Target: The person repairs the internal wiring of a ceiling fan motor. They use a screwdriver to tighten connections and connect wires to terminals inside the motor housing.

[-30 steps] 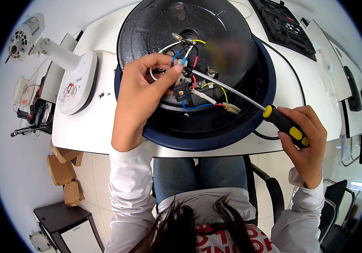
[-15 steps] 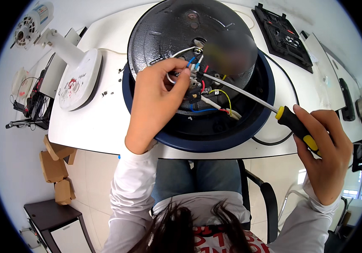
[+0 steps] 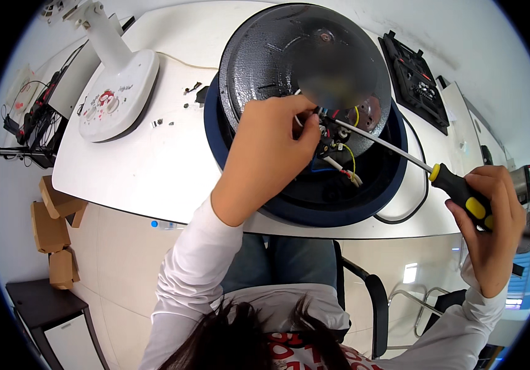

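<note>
While the left hand (image 3: 271, 154) pinches the wire bundle (image 3: 333, 145) atop the upturned round black appliance (image 3: 289, 68) | right hand (image 3: 490, 222) grips the screwdriver (image 3: 462, 194) handle | advice: keep the tip square, wires clear.

left hand (image 3: 271, 154) pinching, right hand (image 3: 490, 213) fisted.
</note>
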### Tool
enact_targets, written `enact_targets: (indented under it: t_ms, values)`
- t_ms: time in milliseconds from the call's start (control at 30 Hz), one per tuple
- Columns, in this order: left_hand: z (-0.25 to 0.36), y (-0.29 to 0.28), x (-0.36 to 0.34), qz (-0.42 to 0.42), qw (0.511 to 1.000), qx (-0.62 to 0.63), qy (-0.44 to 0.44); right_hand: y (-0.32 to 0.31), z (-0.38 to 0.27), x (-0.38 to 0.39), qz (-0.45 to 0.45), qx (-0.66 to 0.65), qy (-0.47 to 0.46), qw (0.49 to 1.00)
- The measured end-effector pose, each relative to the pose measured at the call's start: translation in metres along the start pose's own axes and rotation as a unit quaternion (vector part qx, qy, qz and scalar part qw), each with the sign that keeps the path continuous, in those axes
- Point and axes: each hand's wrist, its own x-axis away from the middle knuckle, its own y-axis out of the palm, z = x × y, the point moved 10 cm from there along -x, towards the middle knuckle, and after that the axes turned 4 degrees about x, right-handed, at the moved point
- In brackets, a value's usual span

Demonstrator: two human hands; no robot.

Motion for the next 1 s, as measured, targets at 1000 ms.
enact_targets:
  t_ms: [1000]
  values:
    - [0.008, -0.004, 0.001, 0.023, 0.997, 0.056, 0.054, -0.005, -0.023, -0.001, -0.041, 0.011, 0.021, 0.999]
